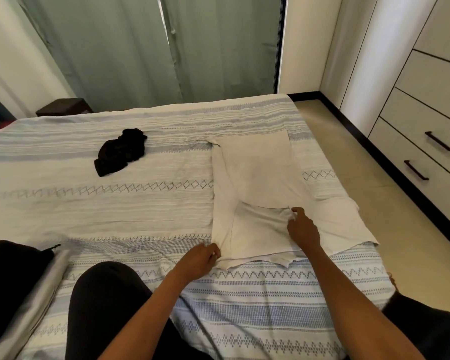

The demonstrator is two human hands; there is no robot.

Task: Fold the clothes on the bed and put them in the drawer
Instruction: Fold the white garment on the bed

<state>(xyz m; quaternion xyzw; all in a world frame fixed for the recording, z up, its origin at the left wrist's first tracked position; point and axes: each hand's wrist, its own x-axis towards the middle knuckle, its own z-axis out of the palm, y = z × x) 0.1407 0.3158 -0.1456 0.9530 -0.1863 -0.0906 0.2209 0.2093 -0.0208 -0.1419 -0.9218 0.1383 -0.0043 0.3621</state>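
Note:
A white T-shirt [257, 172] lies flat on the right half of the bed [115, 203], its left sleeve folded in over the body. My left hand [199, 259] pinches the shirt's near left corner. My right hand [303, 228] pinches the folded sleeve's edge near the shirt's middle. A crumpled black garment [121, 152] lies farther back on the bed, left of the shirt. The drawers [424, 141] with dark handles stand shut along the right wall.
Tiled floor [361, 162] runs between the bed and the drawer unit. A black and grey bundle [16, 287] lies at the near left of the bed. Curtains [153, 48] hang behind the bed, with a dark stool [64, 106] at the far left. My knees rest on the bed.

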